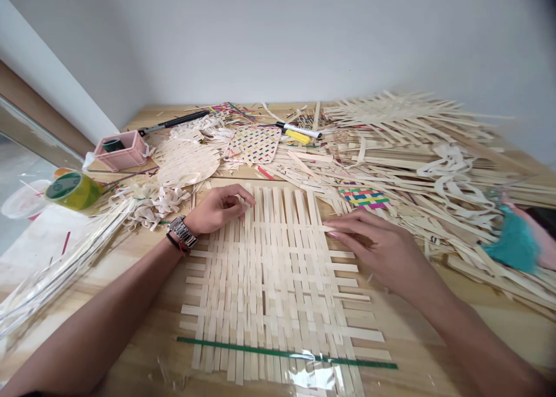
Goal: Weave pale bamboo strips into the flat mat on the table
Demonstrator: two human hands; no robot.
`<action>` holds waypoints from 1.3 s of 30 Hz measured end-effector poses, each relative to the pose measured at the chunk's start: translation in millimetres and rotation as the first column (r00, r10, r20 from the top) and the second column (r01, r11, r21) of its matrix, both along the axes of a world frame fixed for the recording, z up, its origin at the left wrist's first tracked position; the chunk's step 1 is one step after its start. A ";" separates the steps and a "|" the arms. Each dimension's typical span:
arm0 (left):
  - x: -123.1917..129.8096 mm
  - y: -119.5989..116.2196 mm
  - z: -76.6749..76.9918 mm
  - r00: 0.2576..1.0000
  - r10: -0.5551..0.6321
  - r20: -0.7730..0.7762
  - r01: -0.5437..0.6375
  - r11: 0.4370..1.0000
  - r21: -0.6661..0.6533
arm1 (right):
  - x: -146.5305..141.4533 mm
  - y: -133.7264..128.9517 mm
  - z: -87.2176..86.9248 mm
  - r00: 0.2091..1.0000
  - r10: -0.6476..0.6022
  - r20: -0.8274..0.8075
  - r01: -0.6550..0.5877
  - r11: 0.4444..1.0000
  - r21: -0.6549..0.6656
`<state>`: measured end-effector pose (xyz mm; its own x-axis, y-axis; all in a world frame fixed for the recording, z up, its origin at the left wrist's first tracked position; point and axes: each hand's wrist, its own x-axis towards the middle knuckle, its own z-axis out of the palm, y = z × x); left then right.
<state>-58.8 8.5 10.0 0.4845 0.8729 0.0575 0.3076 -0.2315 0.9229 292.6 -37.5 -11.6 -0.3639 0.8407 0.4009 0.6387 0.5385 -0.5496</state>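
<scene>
Clear tape (316, 378) shines on the near edge of a woven mat (278, 275), where a thin green strip (217, 345) runs from side to side. The mat lies flat on the wooden table (412, 342), between the two hands, its far strips loose and spread. At its far right edge, the right hand (382, 246) pinches the end of a pale cross strip (291, 227) between thumb and finger. The left hand (219, 208) curls its fingers at the far left corner; whether they grip a strip I cannot tell. Beyond the mat lie a round woven piece (186, 160), a dotted woven piece (253, 145) and a yellow marker (296, 135). Farther left sit a tape roll (69, 189) and a pink basket (130, 160); at far right, a teal tassel (515, 240).
</scene>
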 end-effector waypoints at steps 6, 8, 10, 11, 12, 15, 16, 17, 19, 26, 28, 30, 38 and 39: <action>0.9 0.0 1.5 1.000 0.013 -0.018 -0.013 1.000 -0.003 | -0.2 -0.5 -0.9 1.000 -0.002 0.005 0.002 1.000 -0.010; 1.0 -0.2 1.5 1.000 0.013 -0.018 -0.013 1.000 -0.007 | -0.9 -1.0 -0.2 1.000 -0.012 -0.002 0.012 1.000 -0.016; 1.0 -0.5 1.4 1.000 0.013 -0.013 -0.013 1.000 -0.013 | -1.9 -1.4 1.0 1.000 -0.024 -0.004 0.024 0.999 -0.029; 1.0 -0.6 1.4 1.000 0.013 -0.010 -0.013 1.000 -0.015 | -2.3 -1.6 1.7 1.000 -0.027 -0.006 0.027 0.999 -0.034; 1.0 -0.7 1.4 1.000 0.013 -0.008 -0.013 1.000 -0.017 | -2.7 -1.8 2.3 1.000 -0.027 -0.009 0.027 0.999 -0.038; 1.0 -0.8 1.5 1.000 0.007 -0.003 -0.007 1.000 -0.023 | -2.9 -2.4 3.1 1.000 -0.014 -0.016 0.013 0.999 -0.043; 1.0 -0.8 1.5 1.000 0.004 -0.002 -0.004 1.000 -0.024 | -2.7 -2.6 3.0 1.000 -0.011 -0.018 0.010 0.999 -0.041; 1.0 -0.7 1.5 1.000 0.002 -0.002 -0.002 1.000 -0.024 | -2.5 -2.8 2.7 1.000 -0.010 -0.016 0.009 0.999 -0.044; 1.0 -0.6 1.6 1.000 0.003 -0.004 -0.003 1.000 -0.023 | -2.0 -3.0 1.8 1.000 -0.012 -0.009 0.012 0.998 -0.054; 1.5 -1.1 2.2 1.000 0.004 -0.006 -0.004 1.000 -0.018 | -1.4 -3.0 0.5 0.999 -0.032 -0.013 0.031 0.996 -0.084; 1.7 -1.3 2.5 1.000 0.005 -0.007 -0.005 1.000 -0.020 | -1.4 -3.1 1.2 0.999 -0.028 -0.016 0.026 0.996 -0.082; 1.9 -1.3 2.8 1.000 0.010 -0.015 -0.010 1.000 -0.024 | -1.5 -3.1 1.6 1.000 -0.025 -0.017 0.024 0.996 -0.081; 2.3 -1.5 3.3 1.000 0.014 -0.015 -0.015 1.000 -0.020 | -1.1 -2.4 0.6 1.000 -0.002 -0.020 0.000 0.997 -0.075; 2.5 -1.6 3.3 1.000 0.016 -0.016 -0.016 1.000 -0.020 | -0.8 -2.5 0.7 1.000 0.002 -0.016 -0.003 0.997 -0.076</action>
